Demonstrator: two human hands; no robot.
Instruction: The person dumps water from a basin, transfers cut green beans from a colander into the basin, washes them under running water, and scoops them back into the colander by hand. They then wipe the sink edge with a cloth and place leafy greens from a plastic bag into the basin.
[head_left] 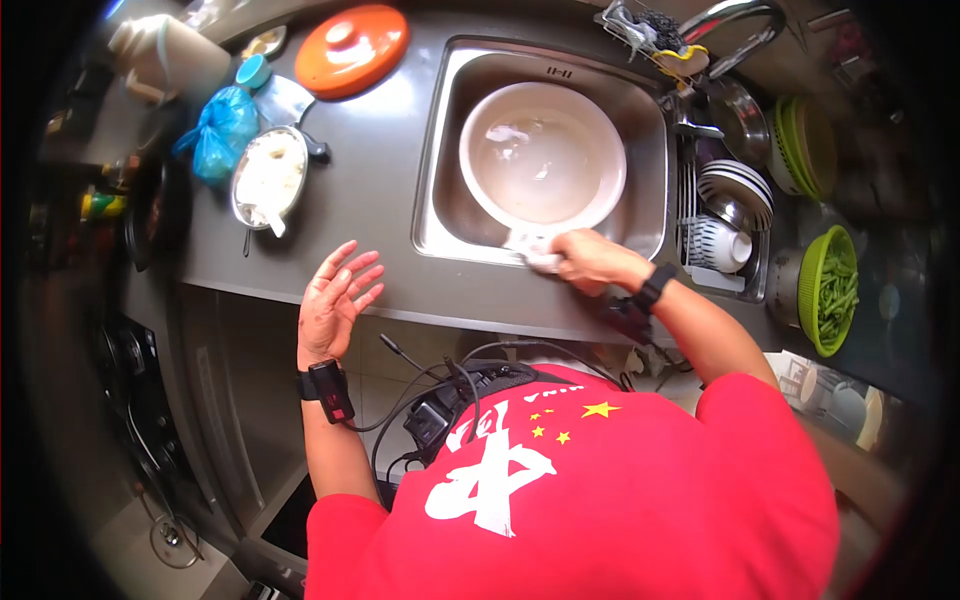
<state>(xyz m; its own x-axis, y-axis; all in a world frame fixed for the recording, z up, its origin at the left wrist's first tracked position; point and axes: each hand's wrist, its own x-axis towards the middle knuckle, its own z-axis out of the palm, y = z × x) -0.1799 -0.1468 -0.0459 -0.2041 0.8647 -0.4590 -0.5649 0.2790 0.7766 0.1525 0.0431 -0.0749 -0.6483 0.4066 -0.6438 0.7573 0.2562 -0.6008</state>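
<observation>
In the head view, the person's right hand (598,262) is closed around a crumpled, whitish cloth (536,249) at the near edge of the rectangular stainless-steel sink (432,190). The cloth juts out to the left of those fingers, its longer direction running roughly along the near rim. Just beyond it, inside the sink, sits the round white basin (604,190) with clear liquid in it; whether cloth and basin touch, I cannot tell. The right hand is clearly the nearer one to both.

The left hand (340,295) is unclenched and holds nothing, fingers spread and palm turned up, near the front edge of the dark grey countertop (375,200), well apart from the cloth.

As for room, the counter between the left hand and the sink is bare. On the far left lies an oval metal dish of white food (272,180). To the right, close by the sink wall, a metal rack of white bowls (735,200) limits sideways space.
</observation>
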